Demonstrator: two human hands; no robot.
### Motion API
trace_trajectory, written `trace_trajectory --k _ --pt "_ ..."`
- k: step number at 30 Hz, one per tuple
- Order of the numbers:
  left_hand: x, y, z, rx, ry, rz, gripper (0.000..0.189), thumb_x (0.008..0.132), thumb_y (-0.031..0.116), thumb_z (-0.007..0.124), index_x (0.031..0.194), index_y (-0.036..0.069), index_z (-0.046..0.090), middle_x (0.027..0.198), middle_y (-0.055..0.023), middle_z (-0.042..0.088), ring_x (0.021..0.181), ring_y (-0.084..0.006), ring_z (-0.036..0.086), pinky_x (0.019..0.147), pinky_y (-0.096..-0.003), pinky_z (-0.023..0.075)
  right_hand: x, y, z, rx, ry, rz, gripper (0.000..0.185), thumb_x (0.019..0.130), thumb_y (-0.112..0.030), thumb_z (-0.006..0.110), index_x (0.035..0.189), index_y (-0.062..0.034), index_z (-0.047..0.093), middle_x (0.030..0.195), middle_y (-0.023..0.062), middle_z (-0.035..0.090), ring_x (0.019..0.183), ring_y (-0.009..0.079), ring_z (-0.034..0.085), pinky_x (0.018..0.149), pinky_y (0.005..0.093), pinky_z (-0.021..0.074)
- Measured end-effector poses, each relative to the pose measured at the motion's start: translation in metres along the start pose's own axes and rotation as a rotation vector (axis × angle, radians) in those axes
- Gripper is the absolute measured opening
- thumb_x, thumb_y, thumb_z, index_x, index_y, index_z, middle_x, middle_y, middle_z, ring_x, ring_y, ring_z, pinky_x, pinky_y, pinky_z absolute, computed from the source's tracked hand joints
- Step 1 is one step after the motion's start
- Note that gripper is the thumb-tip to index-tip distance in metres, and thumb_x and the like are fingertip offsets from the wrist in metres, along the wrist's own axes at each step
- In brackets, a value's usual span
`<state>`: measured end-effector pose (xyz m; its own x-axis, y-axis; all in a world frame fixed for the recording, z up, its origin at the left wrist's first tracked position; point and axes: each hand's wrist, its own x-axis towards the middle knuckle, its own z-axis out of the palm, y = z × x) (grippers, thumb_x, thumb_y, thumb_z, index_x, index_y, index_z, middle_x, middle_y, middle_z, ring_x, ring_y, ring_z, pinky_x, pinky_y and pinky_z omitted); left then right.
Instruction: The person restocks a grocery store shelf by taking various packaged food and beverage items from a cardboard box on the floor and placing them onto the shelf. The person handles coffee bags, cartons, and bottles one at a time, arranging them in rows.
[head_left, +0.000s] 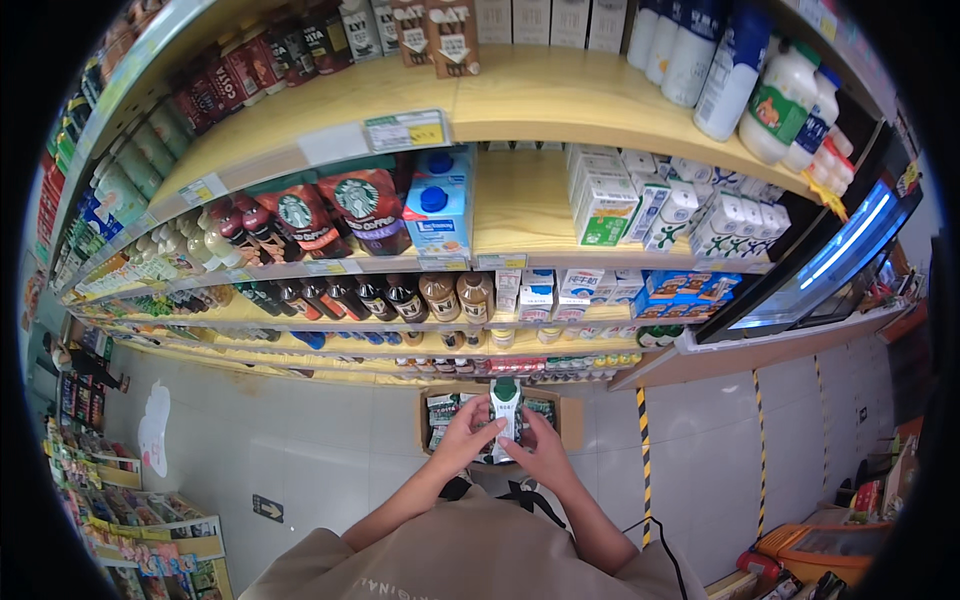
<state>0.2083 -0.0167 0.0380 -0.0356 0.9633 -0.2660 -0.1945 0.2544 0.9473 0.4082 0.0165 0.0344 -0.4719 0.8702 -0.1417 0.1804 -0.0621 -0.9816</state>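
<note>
A white and dark drink carton with a green screw cap (505, 409) is held upright in front of my body. My left hand (471, 435) grips its left side, thumb across the front. On the other side my right hand (538, 442) has its fingers and thumb against the carton. Below and behind my hands, an open cardboard box (571, 424) stands on the floor. Several dark, printed packs (442, 409) lie inside it, partly hidden by my hands and the carton.
Wooden shelves (525, 82) full of drinks rise ahead, with Starbucks pouches (367, 206), blue-capped cartons (439, 217) and white milk cartons (604, 199). A screen-like lit panel (817, 255) is at right. Striped floor tape (643, 450) runs beside me; snack racks (165, 532) stand left. Another person (82, 364) is far left.
</note>
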Motion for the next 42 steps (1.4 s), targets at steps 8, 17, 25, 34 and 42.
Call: trace_trajectory --k 8,17,25,34,42 --pt "0.007 0.105 -0.028 -0.081 -0.112 0.184 0.062 0.095 0.006 0.085 0.147 -0.003 0.053 0.129 -0.0089 0.068 0.118 -0.0147 0.068 0.1 -0.0303 0.058 0.024 -0.112 0.013 0.107 0.065 -0.134 0.073 0.095 -0.019 0.086 0.155 0.0037 0.051 0.131 0.0154 0.073 0.117 0.0192 0.072 0.1 0.0338 0.0585" --pt "0.048 0.201 -0.007 0.256 -0.061 0.739 0.06 0.101 0.012 0.078 0.152 -0.002 0.05 0.152 -0.0174 0.059 0.143 -0.0254 0.057 0.124 -0.042 0.0447 0.093 -0.213 -0.047 -0.001 0.021 -0.301 0.069 0.093 -0.012 0.087 0.149 0.0052 0.049 0.136 0.021 0.07 0.13 0.0281 0.07 0.11 0.0412 0.0572" --pt "0.095 0.19 0.003 0.588 0.833 0.899 0.066 0.089 0.012 0.082 0.142 -0.005 0.046 0.142 -0.024 0.049 0.135 -0.0396 0.051 0.116 -0.0482 0.0425 0.195 -0.229 -0.081 -0.081 0.053 -0.37 0.071 0.094 -0.006 0.084 0.151 0.0074 0.044 0.141 0.0242 0.067 0.131 0.028 0.069 0.111 0.0403 0.0572" --pt "0.118 0.191 -0.032 0.814 0.846 0.803 0.077 0.087 0.015 0.083 0.152 -0.005 0.046 0.141 -0.0236 0.062 0.134 -0.0377 0.057 0.119 -0.0501 0.0381 0.269 -0.216 -0.095 -0.275 0.137 -0.55 0.059 0.089 -0.015 0.089 0.136 0.0041 0.057 0.119 0.0225 0.077 0.11 0.0319 0.077 0.095 0.041 0.0598" --pt "0.121 0.196 -0.04 0.898 0.846 0.788 0.073 0.089 0.023 0.083 0.15 -0.001 0.053 0.13 -0.0181 0.073 0.123 -0.033 0.067 0.117 -0.0498 0.0362 0.299 -0.218 -0.092 -0.43 0.207 -0.571 0.058 0.091 -0.026 0.086 0.131 0.0036 0.058 0.117 0.0271 0.075 0.11 0.0441 0.073 0.095 0.0468 0.0581"
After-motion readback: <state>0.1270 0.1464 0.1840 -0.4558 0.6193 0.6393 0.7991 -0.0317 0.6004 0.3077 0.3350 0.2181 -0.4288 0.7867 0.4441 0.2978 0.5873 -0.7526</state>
